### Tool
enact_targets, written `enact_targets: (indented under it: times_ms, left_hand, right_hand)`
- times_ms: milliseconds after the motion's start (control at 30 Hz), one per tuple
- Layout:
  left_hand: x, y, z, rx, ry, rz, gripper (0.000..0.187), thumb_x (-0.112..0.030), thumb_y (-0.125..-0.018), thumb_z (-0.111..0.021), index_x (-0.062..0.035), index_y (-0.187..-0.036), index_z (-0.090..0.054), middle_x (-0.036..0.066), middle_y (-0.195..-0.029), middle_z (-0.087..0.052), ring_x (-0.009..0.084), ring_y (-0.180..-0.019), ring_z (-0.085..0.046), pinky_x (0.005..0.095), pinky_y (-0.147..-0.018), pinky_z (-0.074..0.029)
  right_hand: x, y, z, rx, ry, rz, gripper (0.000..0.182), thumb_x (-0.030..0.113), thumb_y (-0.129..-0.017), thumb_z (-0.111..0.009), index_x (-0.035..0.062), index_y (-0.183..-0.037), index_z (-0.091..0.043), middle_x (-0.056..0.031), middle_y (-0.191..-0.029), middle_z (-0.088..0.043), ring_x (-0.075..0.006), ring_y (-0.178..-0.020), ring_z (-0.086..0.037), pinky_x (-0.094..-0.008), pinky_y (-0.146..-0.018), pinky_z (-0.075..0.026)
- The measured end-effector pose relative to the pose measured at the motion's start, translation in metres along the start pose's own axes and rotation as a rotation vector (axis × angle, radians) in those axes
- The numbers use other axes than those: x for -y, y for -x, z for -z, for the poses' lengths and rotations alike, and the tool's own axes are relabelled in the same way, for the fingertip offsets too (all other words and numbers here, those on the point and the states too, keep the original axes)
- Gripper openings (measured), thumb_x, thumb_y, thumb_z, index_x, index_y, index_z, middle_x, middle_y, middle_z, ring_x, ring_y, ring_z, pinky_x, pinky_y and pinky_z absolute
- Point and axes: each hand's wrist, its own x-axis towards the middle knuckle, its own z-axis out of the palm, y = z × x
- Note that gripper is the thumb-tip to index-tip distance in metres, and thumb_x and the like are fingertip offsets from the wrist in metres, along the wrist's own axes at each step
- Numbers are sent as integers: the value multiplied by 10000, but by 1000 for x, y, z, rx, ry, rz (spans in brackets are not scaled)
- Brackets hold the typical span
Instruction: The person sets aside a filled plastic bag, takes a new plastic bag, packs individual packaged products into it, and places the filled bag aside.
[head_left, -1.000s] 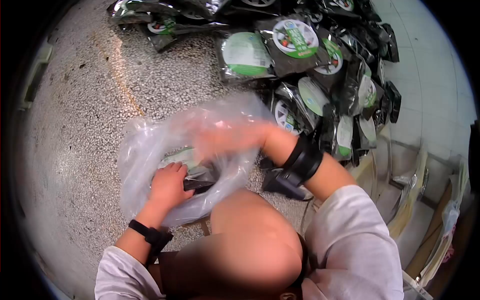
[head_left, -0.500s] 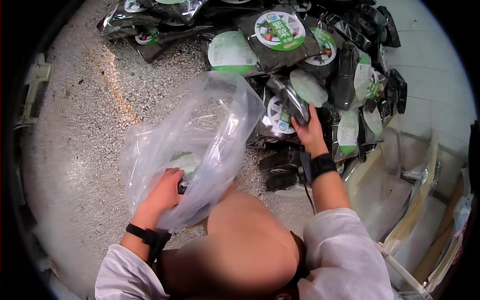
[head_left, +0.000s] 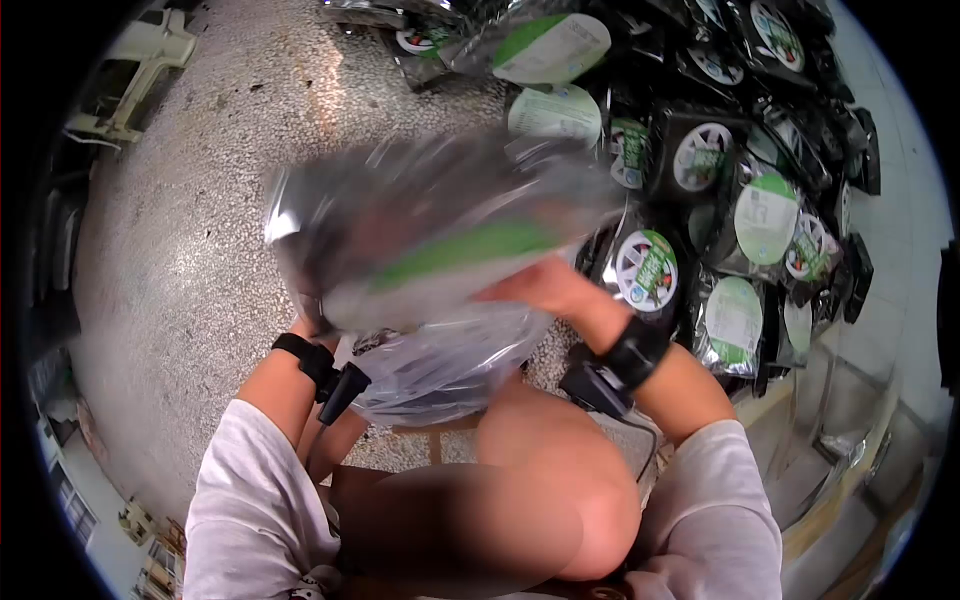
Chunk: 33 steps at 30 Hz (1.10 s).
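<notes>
A dark packet with a green and white label (head_left: 440, 235) is blurred with motion just above a clear plastic bag (head_left: 450, 360). My right hand (head_left: 545, 290) grips the packet at its right end. My left hand (head_left: 305, 325) is mostly hidden behind the packet and the bag, at the bag's left edge. The bag sits in front of my knee, with dark packets inside it. Both wrists wear black bands.
A heap of dark packets with round green and white labels (head_left: 735, 215) covers the speckled floor (head_left: 190, 230) at the upper right. My knee (head_left: 540, 470) is below the bag. Pale trays or frames (head_left: 830, 470) stand at the lower right.
My right hand took a packet from the heap and swung it left, over the bag. The bag's mouth has dropped lower. The view has shifted left.
</notes>
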Motion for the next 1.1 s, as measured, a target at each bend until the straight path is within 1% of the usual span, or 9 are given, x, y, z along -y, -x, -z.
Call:
enact_targets:
  times_ms: [200,300,367,633,667,733,833,967,1100]
  left_hand:
    - [-2,13,36,-94,389,325,482,-381,-945,-406,-54,-1292,-473,95,-1258,-523,197,-1172,-472,319,-956,-363]
    - [-35,3,19,-132,147,88,463,-389,-943,-410,-51,-1240,-524,81,-1260,-520,180,-1194,-442,336,-997,-329]
    - [-97,14,8,-205,-196,-146,469,-361,-914,-473,1,-1207,-527,141,-1219,-548,217,-1116,-517,307,-961,-368]
    - [-53,10,-50,-426,-944,-223,618,-403,-593,-755,-8,-1014,-535,149,-898,-576,338,-824,-559,419,-717,-448]
    - [-55,10,-53,-358,-924,-126,639,-407,-579,-760,-4,-1020,-534,146,-944,-578,327,-867,-552,415,-755,-434]
    - [-53,14,-61,-375,-927,-140,641,-404,-577,-762,-3,-1022,-535,145,-967,-577,318,-894,-547,410,-778,-423]
    - [-52,8,-61,-416,-958,-189,647,-408,-578,-760,-1,-1028,-536,142,-1006,-573,300,-948,-535,397,-822,-401]
    - [-54,12,-63,-405,-965,-185,613,-408,-605,-746,-17,-1031,-542,148,-1012,-568,313,-960,-532,403,-836,-402]
    - [-49,7,-39,-352,-848,-186,594,-394,-692,-684,-25,-1125,-516,147,-1066,-570,318,-951,-556,403,-822,-430]
  right_hand:
    - [-187,-53,-30,-433,488,199,368,173,-815,-640,93,-1167,-566,-81,-1112,-620,-248,-973,-598,-347,-842,-475]
    - [-197,-62,-36,-442,-672,219,386,114,-821,-588,100,-1202,-526,-113,-1118,-609,-297,-990,-587,-363,-834,-474]
    - [-138,-59,-23,-543,547,262,307,68,-824,-511,79,-1130,-531,-172,-1068,-602,-342,-963,-577,-386,-793,-476]
    - [-55,-63,25,209,978,10,273,191,-768,-618,51,-997,-572,-155,-851,-642,-306,-850,-623,-390,-748,-488]
    - [-26,-52,47,240,450,62,366,259,-733,-675,40,-1017,-599,-135,-902,-653,-258,-845,-633,-338,-763,-489]
    - [36,-26,71,-879,630,77,395,241,-739,-685,28,-1056,-585,-111,-972,-645,-221,-895,-614,-309,-763,-474]
    - [-32,-54,180,-1306,499,20,707,316,-660,-769,-77,-1163,-466,-202,-1098,-578,-299,-990,-572,-331,-805,-462]
    - [-79,-79,188,-1087,285,-201,681,297,-684,-766,-105,-1149,-473,-179,-1093,-586,-264,-973,-581,-308,-825,-449]
    - [-71,-29,127,-889,-637,290,400,115,-843,-584,-42,-1193,-472,-130,-1130,-575,-207,-990,-585,-302,-832,-472]
